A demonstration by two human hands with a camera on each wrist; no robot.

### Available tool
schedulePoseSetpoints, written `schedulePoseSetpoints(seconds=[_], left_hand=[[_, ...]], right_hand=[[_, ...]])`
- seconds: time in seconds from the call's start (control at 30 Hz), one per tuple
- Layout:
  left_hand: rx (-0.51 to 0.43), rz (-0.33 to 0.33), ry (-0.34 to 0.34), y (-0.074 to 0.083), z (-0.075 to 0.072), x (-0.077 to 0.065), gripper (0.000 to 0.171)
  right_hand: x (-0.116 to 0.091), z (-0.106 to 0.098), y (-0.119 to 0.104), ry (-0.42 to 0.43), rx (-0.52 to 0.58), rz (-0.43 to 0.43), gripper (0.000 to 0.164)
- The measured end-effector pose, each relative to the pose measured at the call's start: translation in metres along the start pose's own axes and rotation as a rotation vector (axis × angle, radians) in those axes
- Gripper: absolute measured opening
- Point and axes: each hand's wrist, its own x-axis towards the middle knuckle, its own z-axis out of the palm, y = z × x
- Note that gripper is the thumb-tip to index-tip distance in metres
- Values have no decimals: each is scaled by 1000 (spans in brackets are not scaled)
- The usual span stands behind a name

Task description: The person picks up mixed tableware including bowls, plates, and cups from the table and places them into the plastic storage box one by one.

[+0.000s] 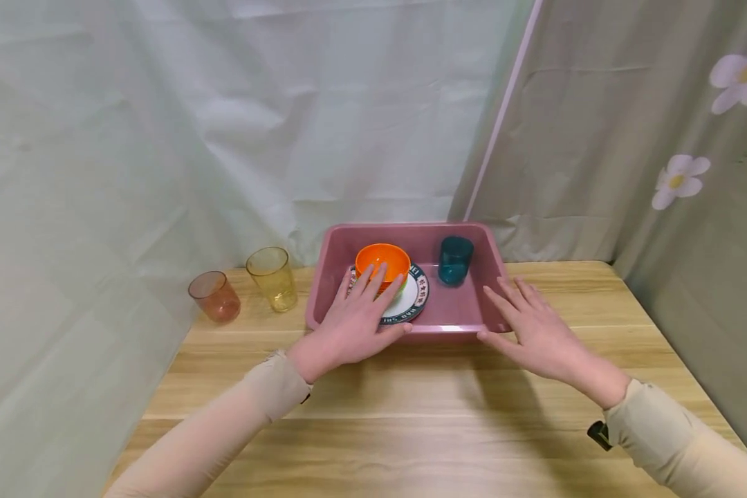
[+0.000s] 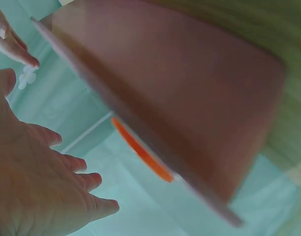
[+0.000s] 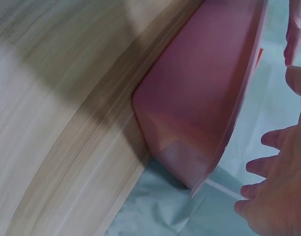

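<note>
A pink plastic basin stands at the back of the wooden table. Inside it, an orange bowl sits over a white plate with a dark patterned rim; a bit of green shows beneath the bowl. A teal cup stands in the basin's right half. My left hand hovers over the basin's front left, fingers spread, hiding part of bowl and plate. Beside the front right corner is my right hand, its fingers extended and apart. Both wrist views show the hands holding nothing, above the rim.
Left of the basin stand a yellow glass and, farther left, a reddish glass. A pale curtain hangs right behind the table and along both sides.
</note>
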Motion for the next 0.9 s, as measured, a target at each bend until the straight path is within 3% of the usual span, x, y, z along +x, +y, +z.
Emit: schedulePoseSetpoints(seconds=[0.2, 0.47, 0.67, 0.9], left_hand=[[-15, -44, -6, -11, 10, -25, 89], [-13, -61, 11, -18, 19, -46, 90], [-74, -118, 17, -28, 19, -59, 90], [-101, -199, 65, -53, 13, -80, 89]], right_hand=[[1, 6, -7, 15, -14, -61, 90], [5, 12, -13, 10, -13, -80, 91], [8, 14, -20, 7, -11, -94, 89], [20, 18, -39, 15, -11, -188, 86]])
